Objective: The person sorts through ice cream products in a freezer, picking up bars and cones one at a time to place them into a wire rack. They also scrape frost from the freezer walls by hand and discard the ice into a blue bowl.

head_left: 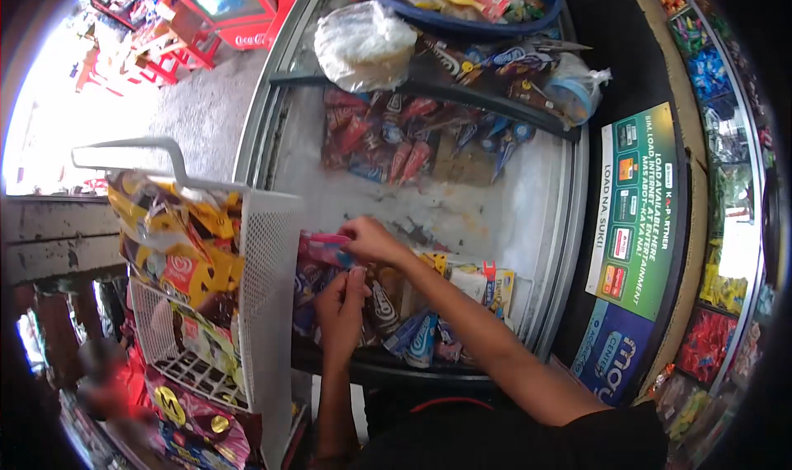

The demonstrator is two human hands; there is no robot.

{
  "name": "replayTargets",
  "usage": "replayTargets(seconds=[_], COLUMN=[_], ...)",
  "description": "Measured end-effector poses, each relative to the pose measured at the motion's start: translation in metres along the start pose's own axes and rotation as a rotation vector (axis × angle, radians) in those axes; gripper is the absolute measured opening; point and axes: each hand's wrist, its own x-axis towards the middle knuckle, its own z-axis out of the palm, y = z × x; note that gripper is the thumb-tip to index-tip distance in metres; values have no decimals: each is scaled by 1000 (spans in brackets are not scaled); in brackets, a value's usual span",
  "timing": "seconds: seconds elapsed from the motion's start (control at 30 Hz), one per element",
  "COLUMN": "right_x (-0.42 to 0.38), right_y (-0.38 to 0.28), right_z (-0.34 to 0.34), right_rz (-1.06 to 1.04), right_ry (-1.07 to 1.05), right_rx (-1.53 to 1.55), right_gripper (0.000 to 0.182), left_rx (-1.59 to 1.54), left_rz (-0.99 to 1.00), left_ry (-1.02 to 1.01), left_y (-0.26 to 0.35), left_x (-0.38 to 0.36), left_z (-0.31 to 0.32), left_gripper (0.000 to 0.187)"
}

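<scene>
My right hand (375, 240) reaches into the open chest freezer (495, 214), its fingers closed on a pink ice cream pack (324, 242) near the basket side. Just below it, my left hand (340, 307) is curled with the thumb up, close to that pack. What its fingers hold, if anything, is hidden. Under and beside my hands lie a brown ice cream cone pack (384, 307), a blue one (421, 340) and several other wrapped ice creams. Farther back, a heap of red and blue cones (396, 144) lies on the frosty floor.
A white perforated basket (268, 305) with yellow packs (177, 239) stands at left. On the freezer's far part are a plastic-wrapped white bundle (365, 47), a blue basin (462, 26) and a tub in plastic (573, 97). A green sign (639, 210) and snack shelves are at right.
</scene>
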Motion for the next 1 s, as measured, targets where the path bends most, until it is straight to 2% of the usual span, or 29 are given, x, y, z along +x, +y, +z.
replayTargets(seconds=[0.03, 0.07, 0.1, 0.17, 0.2, 0.27, 0.33, 0.37, 0.43, 0.47, 0.5, 0.53, 0.57, 0.6, 0.63, 0.67, 0.7, 0.77, 0.83, 0.87, 0.93, 0.97, 1.0], right_x=[-11, -21, -32, -59, -73, -102, -130, -137, -145, -133, -128, -117, -102, -96, -93, -89, -89, -99, -109, -107, -94, -82, -72], right_y=[-6, -4, 0, -9, -13, -21, -23, -24, -28, -3, -13, -15, -21, 1, -9, -24, -26, -28, -15, -8, 22, 52, 101], right_z=[-22, -40, -57, -102, -122, -160, -191, -205, -235, -265, -281, -303, -316, -337, -335, -328, -315, -285, -248, -227, -196, -181, -162], right_rz=[53, 77, 101, 59, 106, 153, 112, 67, -127, -269, -326, -284, -316, -323, -274, -226, -219, -306, -264, -181, 87, 271, 297], right_ry=[-72, -42, -12, 138, 193, 296, 440, 538, 803, 843, 834, 888, 989, 962, 1054, 1140, 1134, 1251, 994, 851, 514, 406, 271], right_rx=[107, 309, 512, 445, 510, 677, 848, 913, 1010, 1060, 1013, 1006, 1011, 888, 771, 650, 655, 343, 482, 599, 721, 640, 298], right_gripper=[23, 25, 26, 31, 31, 30, 30, 32, 27, 26, 27, 29, 33, 42, 39, 37, 37, 27, 22, 22, 22, 22, 24], left_rx=[-120, -119, -256, -627, -629, -1189, -622, -615, -40, 255, 558, 567, 419, 270, 248, 252, 186, 115, -1102, -1093, -1064, -1049, -1048], left_rz=[-29, -18, 60, 199, 199, 234, -13, -26, 346, 499, 658, 632, 514, 400, 289, 283, 244, 186, -142, -153, -84, -47, -54], left_ry=[-61, -73, -199, -464, -481, -968, -828, -829, -510, -350, -194, -210, -294, -365, -406, -401, -413, -422, -438, -422, -641, -760, -768], left_y=[8, 25, 45, 72, 68, 47, 50, 55, 54, 46, 38, 32, 27, 23, 19, 10, -3, -11, 14, 7, -17, -23, -22], left_x=[2, 4, 5, 14, 27, 69, 116, 129, 140, 136, 135, 135, 135, 135, 134, 136, 138, 135, 126, 134, 166, 174, 175], left_z=[-1, -2, -2, 2, 7, 20, 38, 44, 59, 64, 66, 64, 59, 55, 51, 47, 43, 40, 32, 31, 37, 40, 48], left_gripper=[14, 14, 14, 24, 24, 31, 35, 35, 33, 31, 30, 30, 29, 27, 25, 25, 27, 30, 35, 35, 33, 35, 35])
